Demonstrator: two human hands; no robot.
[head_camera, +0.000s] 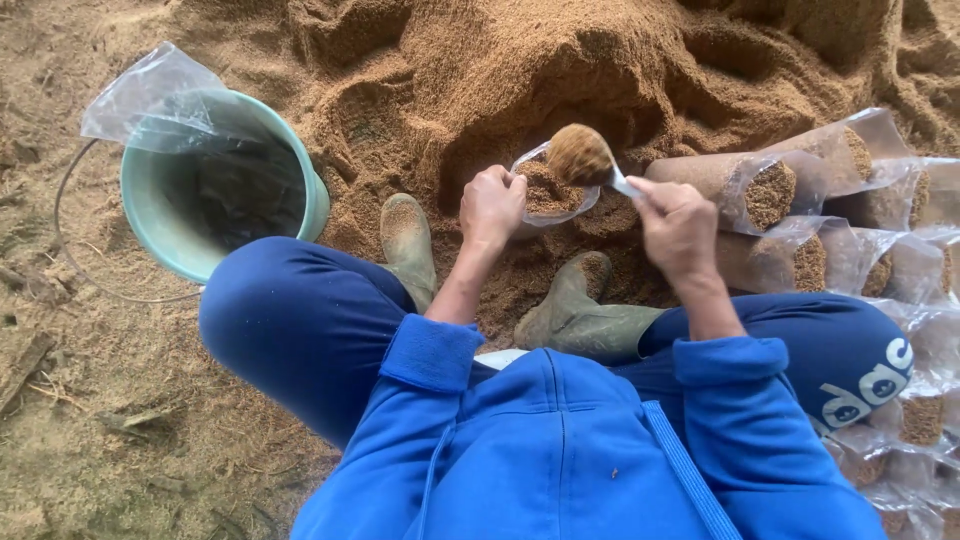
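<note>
One green bucket (160, 205) with clear plastic bags (150, 95) over its rim lies left of the sawdust heap (560, 60); several filled bags (770, 190) lie stacked right of the heap; before the heap, the left hand (492, 205) has fingers clamped on one part-filled clear bag (550, 195); the right hand (678, 225) has fingers closed round a scoop (582, 157) heaped with sawdust, just above that bag

A green bucket (215, 195) with a clear plastic sheet (150, 95) stands at my left; filled bags (760, 185) lie stacked at my right, beside my rubber boots (575, 315).
</note>
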